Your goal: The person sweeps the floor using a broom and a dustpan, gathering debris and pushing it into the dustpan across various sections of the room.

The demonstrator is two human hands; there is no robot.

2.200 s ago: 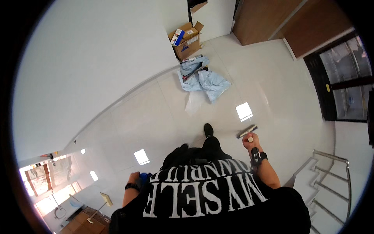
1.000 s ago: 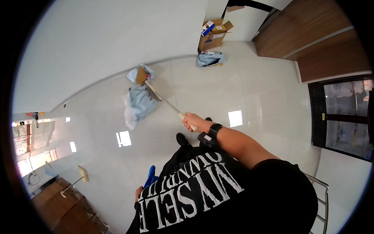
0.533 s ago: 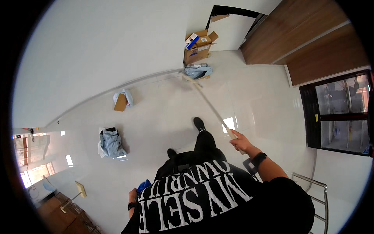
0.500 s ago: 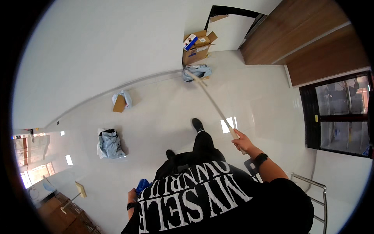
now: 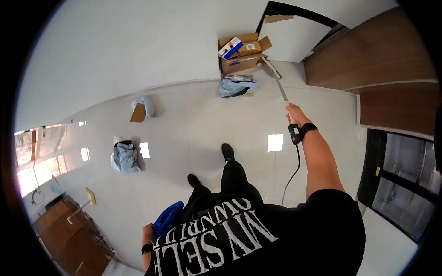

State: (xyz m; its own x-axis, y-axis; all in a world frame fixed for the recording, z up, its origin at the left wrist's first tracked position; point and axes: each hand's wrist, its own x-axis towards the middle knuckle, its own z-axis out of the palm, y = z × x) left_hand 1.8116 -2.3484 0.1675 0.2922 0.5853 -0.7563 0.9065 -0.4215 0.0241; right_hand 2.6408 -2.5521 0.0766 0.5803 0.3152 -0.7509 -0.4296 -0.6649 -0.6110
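Note:
My right hand (image 5: 296, 114), arm stretched forward, is closed round the pale handle of a long-handled brush (image 5: 282, 89). The narrow beige head of the brush, with a dark ragged edge, is beside the open cardboard box (image 5: 241, 64) near the wall. Inside the box are a white and blue carton (image 5: 230, 47) and a smaller brown box (image 5: 250, 48). A grey plastic bag (image 5: 237, 86) lies on the floor just before the box. Low at my left side, my left hand (image 5: 147, 232) is closed on a blue cloth (image 5: 168, 218); its fingertips are partly hidden.
Another grey bag (image 5: 125, 156) and a pale bag with a cardboard piece (image 5: 138, 112) lie on the tiled floor at left. Brown cabinets (image 5: 368, 50) and a dark glass-doored cabinet (image 5: 400, 170) line the right. A black cable (image 5: 292, 175) hangs by my right forearm.
My right hand has moved forward and slightly right. The brush head has swung rightward, from over the grey bag to beside the box. More of the blue cloth shows at my left.

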